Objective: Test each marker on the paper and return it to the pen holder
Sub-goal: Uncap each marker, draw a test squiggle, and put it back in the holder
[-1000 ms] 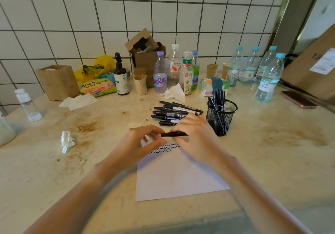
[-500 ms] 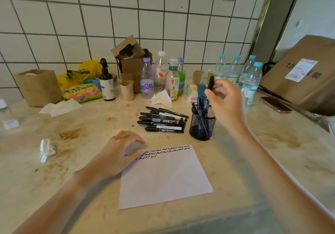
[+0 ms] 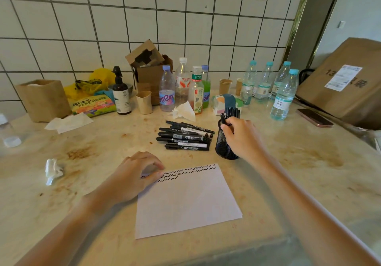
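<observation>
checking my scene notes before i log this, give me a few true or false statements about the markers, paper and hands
1. The right hand is at the rim of the mesh pen holder. True.
2. The paper is blank. False: wavy black test marks run along its far edge.
3. A pile of markers lies on the counter beside the holder. True.
4. The left hand holds a marker. False: it rests on the paper's corner with no marker in it.
5. The pen holder is empty. False: markers stand in it.
</observation>
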